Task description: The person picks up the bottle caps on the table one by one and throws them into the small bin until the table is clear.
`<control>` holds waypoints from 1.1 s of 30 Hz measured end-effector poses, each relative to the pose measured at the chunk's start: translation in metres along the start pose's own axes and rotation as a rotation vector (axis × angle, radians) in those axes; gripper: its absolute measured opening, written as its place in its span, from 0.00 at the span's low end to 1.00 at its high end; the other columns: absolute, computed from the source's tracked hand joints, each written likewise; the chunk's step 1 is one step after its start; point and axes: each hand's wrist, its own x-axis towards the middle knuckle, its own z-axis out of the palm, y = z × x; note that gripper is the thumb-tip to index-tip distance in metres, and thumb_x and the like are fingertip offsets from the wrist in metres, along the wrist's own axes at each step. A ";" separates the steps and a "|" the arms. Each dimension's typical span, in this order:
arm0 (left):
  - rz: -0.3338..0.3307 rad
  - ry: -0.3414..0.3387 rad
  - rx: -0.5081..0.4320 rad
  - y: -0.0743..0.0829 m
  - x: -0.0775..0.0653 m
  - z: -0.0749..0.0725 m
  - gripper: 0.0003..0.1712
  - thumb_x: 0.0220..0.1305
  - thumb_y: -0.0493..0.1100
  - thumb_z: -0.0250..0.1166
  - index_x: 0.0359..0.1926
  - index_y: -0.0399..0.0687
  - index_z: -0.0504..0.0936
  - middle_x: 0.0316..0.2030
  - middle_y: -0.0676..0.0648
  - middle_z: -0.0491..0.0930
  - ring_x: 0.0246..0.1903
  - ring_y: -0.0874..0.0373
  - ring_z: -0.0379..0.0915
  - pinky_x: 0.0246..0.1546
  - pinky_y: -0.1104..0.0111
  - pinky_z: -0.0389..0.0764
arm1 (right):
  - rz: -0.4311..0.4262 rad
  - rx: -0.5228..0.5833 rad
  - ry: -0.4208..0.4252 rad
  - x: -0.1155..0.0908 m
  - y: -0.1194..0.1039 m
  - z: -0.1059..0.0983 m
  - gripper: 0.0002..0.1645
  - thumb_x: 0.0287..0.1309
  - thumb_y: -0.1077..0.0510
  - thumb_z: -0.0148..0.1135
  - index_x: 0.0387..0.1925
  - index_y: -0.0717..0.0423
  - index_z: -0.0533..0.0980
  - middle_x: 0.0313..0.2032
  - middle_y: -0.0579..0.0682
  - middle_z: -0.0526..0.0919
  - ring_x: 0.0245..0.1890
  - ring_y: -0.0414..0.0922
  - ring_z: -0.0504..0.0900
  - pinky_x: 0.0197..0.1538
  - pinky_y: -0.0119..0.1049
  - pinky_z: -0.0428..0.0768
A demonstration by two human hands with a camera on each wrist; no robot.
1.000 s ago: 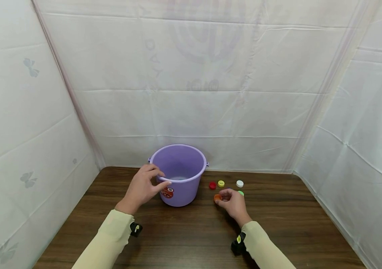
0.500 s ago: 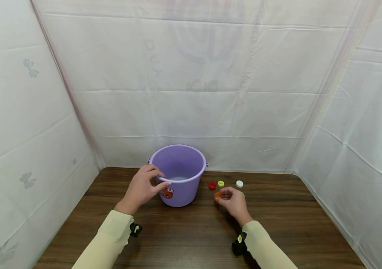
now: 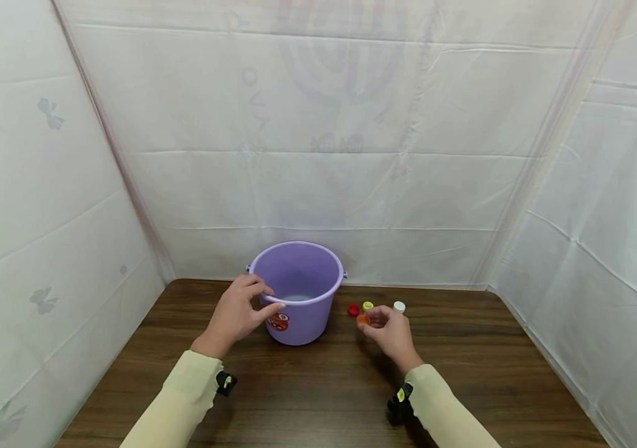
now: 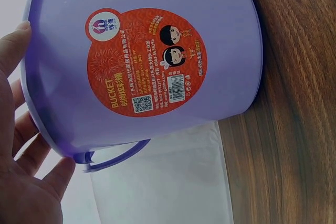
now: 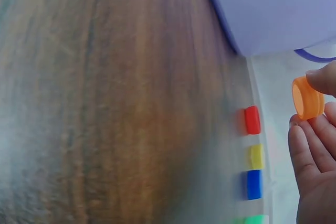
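Note:
A purple bucket (image 3: 302, 323) with a red label (image 4: 147, 61) stands upright towards the back of the table. My left hand (image 3: 236, 314) holds its near-left rim, thumb outside and fingertips over the edge. To the bucket's right, my right hand (image 3: 393, 336) pinches an orange bottle cap (image 5: 310, 99) between thumb and fingers, raised off the table. Just beyond it lie a red cap (image 3: 354, 310), a yellow cap (image 3: 368, 306) and a white cap (image 3: 399, 307). The right wrist view also shows a blue cap (image 5: 254, 184) and part of a green cap (image 5: 254, 219), both hidden by the hand in the head view.
The dark wooden table (image 3: 307, 398) is enclosed by white cloth walls (image 3: 324, 186) at the back and both sides. The bucket's handle (image 4: 118, 158) hangs down by its side. Only part of the bucket's inside floor shows.
The right hand has lifted the orange cap slightly up and away from me. The green cap, partly visible before, is now covered in the head view. The left hand stays on the rim.

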 end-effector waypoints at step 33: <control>0.005 0.004 0.001 0.001 -0.001 0.000 0.16 0.51 0.54 0.82 0.32 0.52 0.87 0.36 0.53 0.80 0.44 0.55 0.74 0.48 0.56 0.79 | -0.140 0.075 0.019 0.014 -0.043 -0.019 0.16 0.48 0.62 0.82 0.40 0.58 0.85 0.39 0.55 0.90 0.39 0.48 0.89 0.47 0.46 0.87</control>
